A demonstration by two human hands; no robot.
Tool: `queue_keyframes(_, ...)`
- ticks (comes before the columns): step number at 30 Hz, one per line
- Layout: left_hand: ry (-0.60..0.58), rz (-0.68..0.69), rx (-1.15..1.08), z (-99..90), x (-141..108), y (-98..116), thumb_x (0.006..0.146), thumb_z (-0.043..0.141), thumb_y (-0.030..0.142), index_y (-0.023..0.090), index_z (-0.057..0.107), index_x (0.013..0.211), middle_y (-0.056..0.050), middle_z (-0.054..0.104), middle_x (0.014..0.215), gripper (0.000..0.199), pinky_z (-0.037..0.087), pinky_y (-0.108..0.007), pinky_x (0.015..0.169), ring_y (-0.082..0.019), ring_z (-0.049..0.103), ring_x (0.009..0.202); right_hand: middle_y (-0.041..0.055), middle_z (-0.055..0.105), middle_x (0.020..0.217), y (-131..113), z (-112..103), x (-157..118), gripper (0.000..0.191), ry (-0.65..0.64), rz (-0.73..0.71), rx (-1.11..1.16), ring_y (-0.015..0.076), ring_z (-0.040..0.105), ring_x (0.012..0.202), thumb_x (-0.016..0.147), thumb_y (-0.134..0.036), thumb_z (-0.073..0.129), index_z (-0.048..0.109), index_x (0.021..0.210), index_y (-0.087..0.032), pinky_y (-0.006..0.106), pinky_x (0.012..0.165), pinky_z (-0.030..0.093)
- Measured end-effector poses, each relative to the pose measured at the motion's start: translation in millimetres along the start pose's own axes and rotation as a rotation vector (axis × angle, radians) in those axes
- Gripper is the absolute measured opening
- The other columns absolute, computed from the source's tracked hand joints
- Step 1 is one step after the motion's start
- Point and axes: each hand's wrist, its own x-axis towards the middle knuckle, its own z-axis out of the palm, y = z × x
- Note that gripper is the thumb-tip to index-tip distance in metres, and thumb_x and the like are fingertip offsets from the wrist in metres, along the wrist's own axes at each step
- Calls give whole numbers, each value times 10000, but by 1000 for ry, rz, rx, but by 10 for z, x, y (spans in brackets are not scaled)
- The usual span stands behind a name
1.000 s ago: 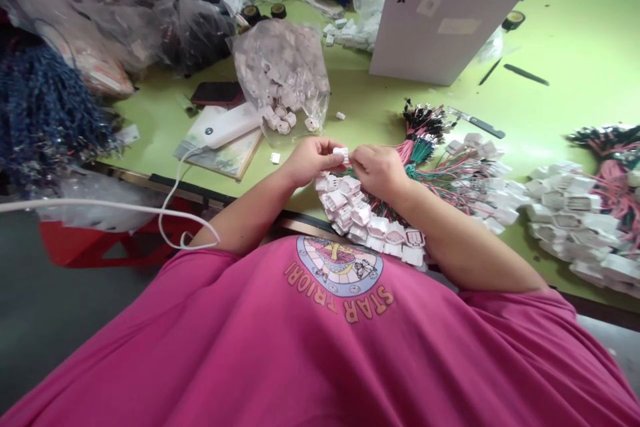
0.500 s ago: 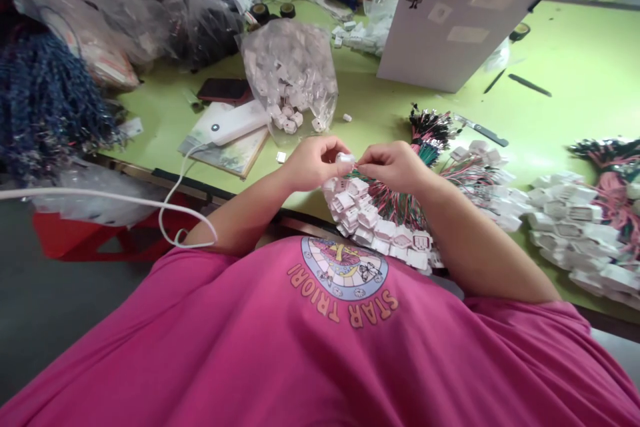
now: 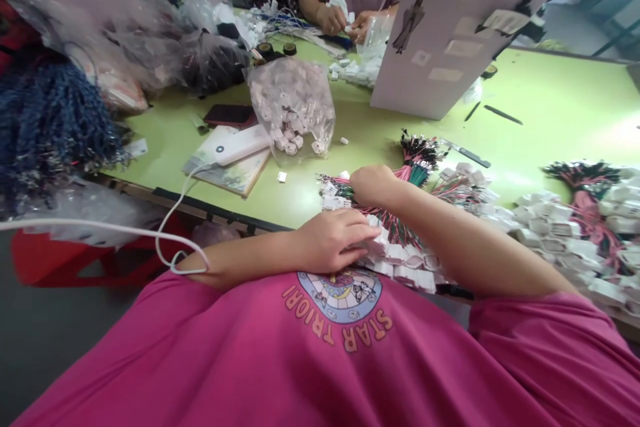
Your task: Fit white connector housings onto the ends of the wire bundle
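My left hand (image 3: 337,239) lies with its fingers stretched out over a row of white plastic connector housings (image 3: 403,255) at the table's front edge. Just beyond it, my right hand (image 3: 373,187) is closed around a bundle of thin wires (image 3: 325,180), whose loose ends with small terminals stick out to its left. The fingertips of that hand are hidden from above. Pink and green wires (image 3: 400,230) run between the housings and a tied part with black ends (image 3: 417,147) behind my right wrist.
A clear bag of white housings (image 3: 295,103) stands ahead, near a white power bank (image 3: 243,145) on a notebook (image 3: 245,180). More wired housings (image 3: 545,220) lie at right, beyond a cutter knife (image 3: 467,153). A grey panel (image 3: 415,73) stands upright. Opposite, another person's hands (image 3: 345,21) hold white parts.
My hands have parted from the small white piece they held together. The left has dropped onto the housings; the right has closed round the wire bundle. The view has tilted up.
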Motion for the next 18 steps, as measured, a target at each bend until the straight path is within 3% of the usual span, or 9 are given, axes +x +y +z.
queue_keyframes(5, -11, -25, -41, -64, -29, -109, 865, 569, 375, 157, 561, 1222, -122, 629, 1129, 418, 514, -377, 933, -213, 587, 1058, 198, 718, 940, 41, 66, 63, 349, -28, 61, 77, 300, 677, 845, 745, -273, 564, 717, 1032, -143, 350, 654, 482)
queue_keyframes(8, 28, -201, 12, -97, -79, -305, 841, 572, 500, 203, 541, 1263, -135, 578, 1257, 517, 443, -472, 1031, -268, 517, 1209, 147, 729, 955, 111, 104, 64, 342, -49, 82, 205, 245, 664, 811, 767, -347, 552, 734, 1012, -193, 294, 628, 436)
queue_keyframes(11, -53, -317, 72, -70, -178, -449, 839, 536, 563, 216, 529, 1289, -132, 549, 1313, 568, 385, -531, 1072, -308, 447, 1286, 72, 718, 798, 208, 132, 51, 262, 9, 44, 361, 163, 594, 673, 762, -346, 542, 745, 853, -206, 258, 566, 357)
queue_keyframes(15, -67, -246, 75, 27, -313, -440, 841, 541, 551, 155, 527, 1285, -150, 592, 1237, 595, 457, -463, 1009, -281, 529, 1174, -9, 559, 536, 346, 174, 58, 215, 65, 36, 602, 101, 439, 537, 726, -328, 556, 635, 602, -171, 252, 527, 291)
queue_keyframes(18, -18, -151, 118, 82, -352, -394, 838, 553, 539, 138, 550, 1252, -171, 608, 1199, 577, 503, -437, 930, -276, 578, 1091, -40, 527, 543, 406, 194, 82, 158, 22, -30, 809, 92, 431, 544, 695, -309, 570, 617, 639, -169, 243, 537, 304)
